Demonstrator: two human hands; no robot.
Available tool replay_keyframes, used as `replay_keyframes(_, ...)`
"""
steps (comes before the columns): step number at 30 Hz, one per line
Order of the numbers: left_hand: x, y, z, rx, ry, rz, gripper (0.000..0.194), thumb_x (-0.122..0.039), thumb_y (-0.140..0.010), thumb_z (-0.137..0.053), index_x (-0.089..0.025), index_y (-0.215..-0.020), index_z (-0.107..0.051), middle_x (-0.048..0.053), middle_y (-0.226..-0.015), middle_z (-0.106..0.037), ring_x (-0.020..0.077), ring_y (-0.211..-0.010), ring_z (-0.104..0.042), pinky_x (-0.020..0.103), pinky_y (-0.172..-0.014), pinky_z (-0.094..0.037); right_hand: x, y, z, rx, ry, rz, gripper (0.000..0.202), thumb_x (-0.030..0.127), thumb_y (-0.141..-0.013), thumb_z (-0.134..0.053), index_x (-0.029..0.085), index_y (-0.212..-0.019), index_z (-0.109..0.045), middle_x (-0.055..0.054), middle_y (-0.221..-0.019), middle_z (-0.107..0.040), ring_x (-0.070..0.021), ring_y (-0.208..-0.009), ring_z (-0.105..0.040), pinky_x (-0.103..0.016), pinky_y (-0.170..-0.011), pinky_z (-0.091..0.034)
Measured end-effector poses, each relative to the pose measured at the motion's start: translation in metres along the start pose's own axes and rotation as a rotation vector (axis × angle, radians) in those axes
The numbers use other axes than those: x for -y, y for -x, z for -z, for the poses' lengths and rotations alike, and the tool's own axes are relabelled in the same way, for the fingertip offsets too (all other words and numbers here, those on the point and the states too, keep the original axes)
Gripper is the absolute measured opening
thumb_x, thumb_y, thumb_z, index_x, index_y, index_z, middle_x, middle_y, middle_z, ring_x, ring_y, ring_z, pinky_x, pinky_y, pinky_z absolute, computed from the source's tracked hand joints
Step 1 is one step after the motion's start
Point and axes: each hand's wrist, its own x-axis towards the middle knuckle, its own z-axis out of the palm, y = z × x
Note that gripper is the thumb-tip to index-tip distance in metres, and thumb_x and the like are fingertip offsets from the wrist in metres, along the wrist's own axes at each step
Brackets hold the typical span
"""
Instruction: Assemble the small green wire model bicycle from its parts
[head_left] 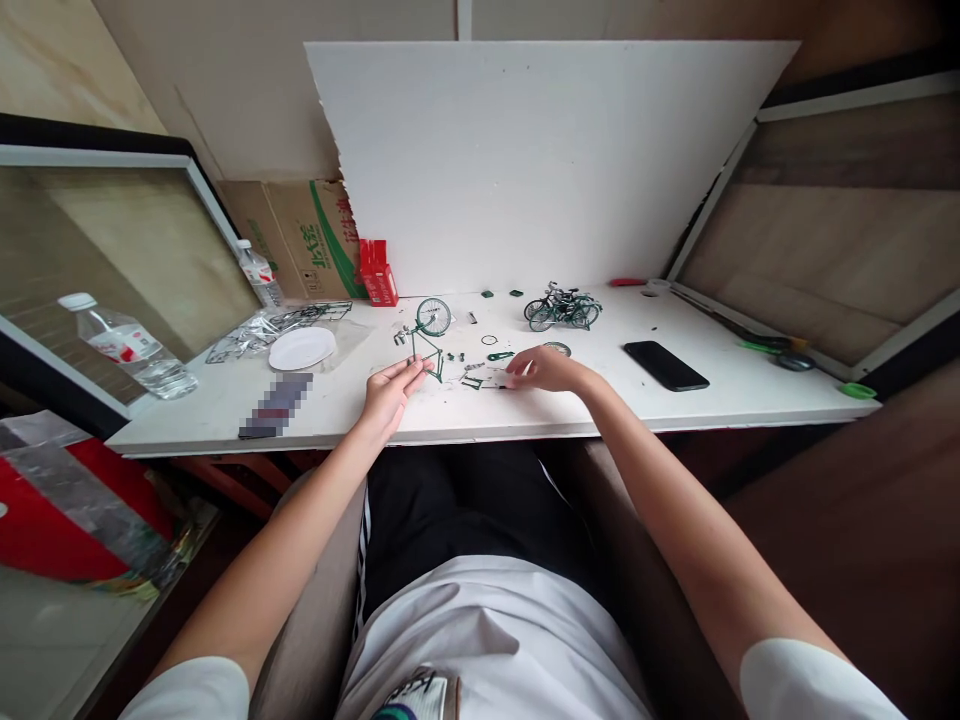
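My left hand (397, 390) pinches the green frame of a partly built model bicycle (427, 345), which has one spoked wheel (433, 317) at its far end. Over the small loose parts on the right is my right hand (546, 370), its fingers curled together at the tips. Whatever those fingertips touch is too small to name. Around them lie a dark bracket-like part (472, 383), a green part (499, 356), a thin ring (489, 340) and another wheel (557, 349), partly hidden behind the right hand.
Assembled model bicycles (562, 307) stand at the back. A black phone (666, 366) lies right. On the left are a white dish (301, 348), water bottles (127, 345), parts frames (300, 318) and a red box (379, 273). A white board (555, 160) rises behind.
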Motion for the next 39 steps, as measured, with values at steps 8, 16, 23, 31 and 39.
replay_keyframes(8, 0.006, -0.002, 0.004, -0.014, -0.083, 0.014, 0.045, -0.036, -0.072, -0.096, -0.011, -0.106, -0.08, 0.018, -0.12, -0.079, 0.0256, -0.118, -0.075, 0.042, -0.115, -0.052, 0.008, -0.002, -0.015, 0.065, 0.218, 0.029, 0.015, 0.019, -0.094, -0.068, 0.019, -0.1, -0.081, -0.011, -0.111, -0.078, -0.022, -0.091, -0.071, -0.027, -0.074, -0.05)
replay_keyframes(16, 0.0, 0.012, -0.015, -0.023, -0.153, -0.091, 0.053, -0.042, -0.072, -0.096, -0.01, -0.11, -0.079, 0.02, -0.118, -0.08, 0.0288, -0.115, -0.077, 0.045, -0.109, -0.058, 0.013, 0.0, -0.015, -0.163, 0.064, 0.145, 0.015, 0.016, -0.099, -0.063, 0.017, -0.105, -0.077, -0.011, -0.105, -0.08, -0.0223, -0.091, -0.072, -0.031, -0.082, -0.054)
replay_keyframes(23, -0.006, 0.023, -0.027, 0.019, -0.223, -0.242, 0.055, -0.049, -0.075, -0.092, -0.01, -0.111, -0.079, 0.02, -0.114, -0.081, 0.031, -0.109, -0.079, 0.046, -0.103, -0.062, 0.048, 0.006, -0.018, -0.49, -0.234, 0.38, 0.025, 0.037, -0.101, -0.066, 0.02, -0.108, -0.083, -0.011, -0.105, -0.078, -0.0222, -0.094, -0.073, -0.035, -0.08, -0.062)
replay_keyframes(31, -0.016, 0.04, -0.042, 0.022, -0.251, -0.327, 0.054, -0.048, -0.078, -0.091, -0.01, -0.114, -0.078, 0.019, -0.114, -0.081, 0.0315, -0.108, -0.08, 0.045, -0.105, -0.061, 0.097, 0.033, -0.017, -0.568, -0.549, 0.459, 0.031, 0.05, -0.096, -0.074, 0.02, -0.102, -0.079, -0.007, -0.1, -0.078, -0.0187, -0.089, -0.074, -0.026, -0.062, -0.062)
replay_keyframes(39, -0.028, 0.058, -0.055, 0.038, -0.252, -0.369, 0.047, -0.044, -0.082, -0.089, -0.014, -0.115, -0.079, 0.015, -0.115, -0.082, 0.0305, -0.111, -0.079, 0.045, -0.109, -0.059, 0.118, 0.05, -0.022, -0.543, -0.466, 0.544, 0.033, 0.048, -0.099, -0.071, 0.021, -0.116, -0.079, -0.009, -0.112, -0.081, -0.0207, -0.094, -0.078, -0.03, -0.071, -0.069)
